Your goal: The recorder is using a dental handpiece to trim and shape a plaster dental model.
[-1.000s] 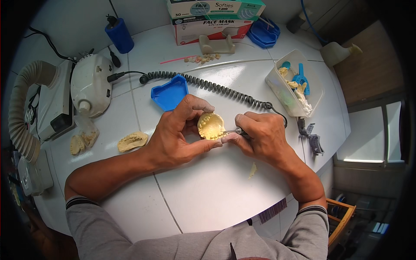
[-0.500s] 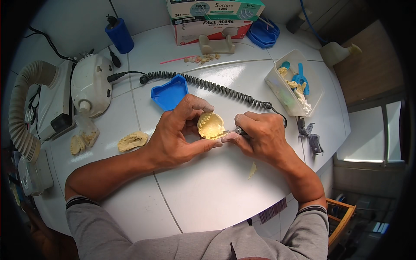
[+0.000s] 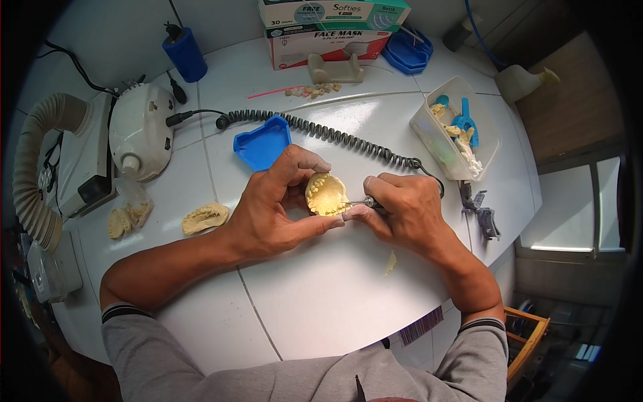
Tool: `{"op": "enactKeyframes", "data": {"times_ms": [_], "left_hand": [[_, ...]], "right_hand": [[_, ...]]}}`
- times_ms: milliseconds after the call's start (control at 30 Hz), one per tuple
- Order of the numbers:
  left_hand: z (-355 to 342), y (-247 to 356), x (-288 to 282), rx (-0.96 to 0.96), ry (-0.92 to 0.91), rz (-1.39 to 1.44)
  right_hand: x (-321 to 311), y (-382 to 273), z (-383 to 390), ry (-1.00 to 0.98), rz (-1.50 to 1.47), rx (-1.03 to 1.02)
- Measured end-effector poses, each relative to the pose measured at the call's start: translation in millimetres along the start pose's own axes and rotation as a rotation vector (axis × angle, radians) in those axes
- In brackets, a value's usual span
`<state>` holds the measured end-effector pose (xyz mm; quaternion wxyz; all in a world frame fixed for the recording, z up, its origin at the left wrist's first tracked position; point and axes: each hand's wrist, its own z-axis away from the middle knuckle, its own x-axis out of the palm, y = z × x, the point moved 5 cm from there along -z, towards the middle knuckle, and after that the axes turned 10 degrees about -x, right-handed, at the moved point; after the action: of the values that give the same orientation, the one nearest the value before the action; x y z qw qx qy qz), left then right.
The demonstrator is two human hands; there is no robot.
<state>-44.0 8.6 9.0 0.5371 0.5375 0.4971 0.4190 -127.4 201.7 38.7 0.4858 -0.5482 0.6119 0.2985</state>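
My left hand is wrapped round a pale yellow plaster dental model, its row of teeth facing up. My right hand grips a metal handpiece, whose thin tip touches the model's right side; a dark coiled cord runs behind it to a white control unit. An empty blue tray lies just beyond my left hand. A second plaster model lies left of that hand, and a small yellow sliver is on the tiled worktop below my right hand.
A ribbed hose and bagged models are on the left. A clear container of models and blue pieces and a grey articulator stand right. Mask boxes, another blue tray and a blue cylinder line the back.
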Motion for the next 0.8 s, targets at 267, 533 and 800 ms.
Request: {"op": "enactKeyframes", "data": {"times_ms": [267,533,800], "left_hand": [[-0.5,0.6,-0.3,0.005,0.007,-0.002],[-0.3,-1.3,-1.0,-0.01,0.009,0.002],[0.5,0.6,-0.6,-0.019,0.005,-0.002]], "right_hand": [[0.1,0.0,0.2,0.0,-0.001,0.004],[-0.2,0.1,0.3,-0.015,0.007,0.01],[-1.0,-0.5,-0.2,-0.02,-0.001,0.012]]}}
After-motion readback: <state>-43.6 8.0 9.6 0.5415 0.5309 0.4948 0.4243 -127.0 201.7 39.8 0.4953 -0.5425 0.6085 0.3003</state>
